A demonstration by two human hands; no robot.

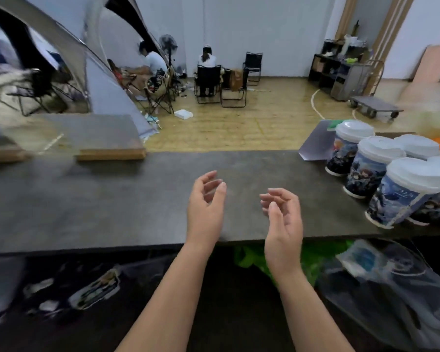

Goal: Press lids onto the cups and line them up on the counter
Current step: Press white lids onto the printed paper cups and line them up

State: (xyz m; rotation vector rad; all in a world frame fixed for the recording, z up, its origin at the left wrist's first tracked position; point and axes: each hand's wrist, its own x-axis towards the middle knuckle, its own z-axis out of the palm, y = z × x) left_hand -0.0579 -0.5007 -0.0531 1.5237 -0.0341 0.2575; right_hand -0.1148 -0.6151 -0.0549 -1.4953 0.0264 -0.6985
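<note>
Your left hand [205, 209] hovers over the dark counter [112, 199], fingers loosely curled, holding nothing. Your right hand [283, 224] beside it is equally relaxed and empty. The lidded cups [371, 171] stand clustered well to the right, apart from both hands.

No text, brand or number can be read with certainty. Faint pale characters are seen on the blue printed wall of the nearest cup [401, 199], which stands at the right end of the counter [137, 199] near its front edge, but they are too blurred to be made out. The printed walls of the other cups [366, 168] behind it carry pictures only, as far as can be told. Printed patches below the counter's front edge are smeared and illegible.
</note>
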